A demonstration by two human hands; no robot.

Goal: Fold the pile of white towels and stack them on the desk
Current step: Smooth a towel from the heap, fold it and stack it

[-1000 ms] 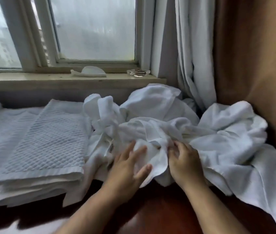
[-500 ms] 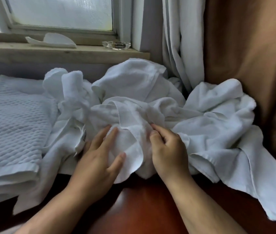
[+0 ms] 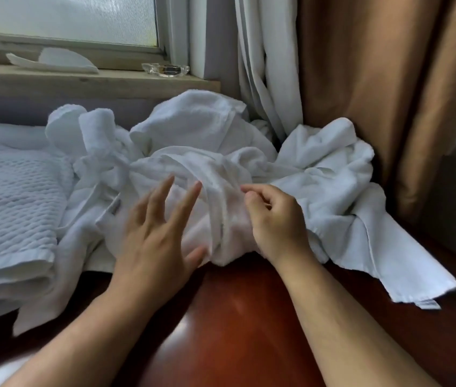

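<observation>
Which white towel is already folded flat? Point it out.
The quilted towel at far left, lying flat on top of the folded stack. The rest sit crumpled in the pile beside it.

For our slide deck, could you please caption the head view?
Left hand spread over, right hand pinching, crumpled white towels beside a folded stack.

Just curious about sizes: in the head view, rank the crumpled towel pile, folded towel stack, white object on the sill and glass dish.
1. crumpled towel pile.
2. folded towel stack, though the frame edge cuts it off.
3. white object on the sill.
4. glass dish, smallest; both sill items sit farther away.
</observation>
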